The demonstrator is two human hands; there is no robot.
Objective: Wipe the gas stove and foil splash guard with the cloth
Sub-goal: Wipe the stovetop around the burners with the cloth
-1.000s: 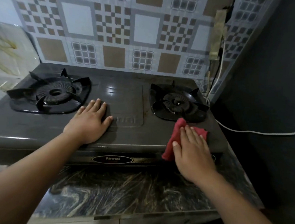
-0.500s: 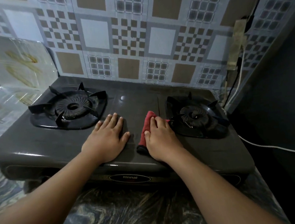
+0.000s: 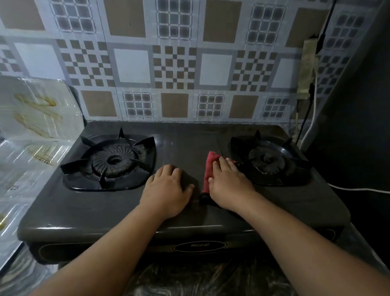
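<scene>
A dark two-burner gas stove point(image 3: 77, 213) stands on a marbled counter. Between its burners my right hand point(image 3: 227, 182) presses a red cloth point(image 3: 210, 164) flat on the stove top, just left of the right burner point(image 3: 268, 159); most of the cloth is hidden under the palm. My left hand point(image 3: 169, 190) rests on the stove top beside it with fingers curled down, holding nothing, just right of the left burner point(image 3: 111, 161). A shiny foil splash guard point(image 3: 24, 128) stands along the stove's left side.
The patterned tile wall point(image 3: 177, 60) rises right behind the stove. At the right, a taped socket point(image 3: 308, 69) with a white cable point(image 3: 367, 190) and a black cable hangs beside a dark wall. The marbled counter point(image 3: 200, 285) runs in front.
My right hand slid the red cloth from the stove's front right corner leftward to the middle, then slightly back toward the wall. The left hand's fingers have curled. The camera view tilted upward.
</scene>
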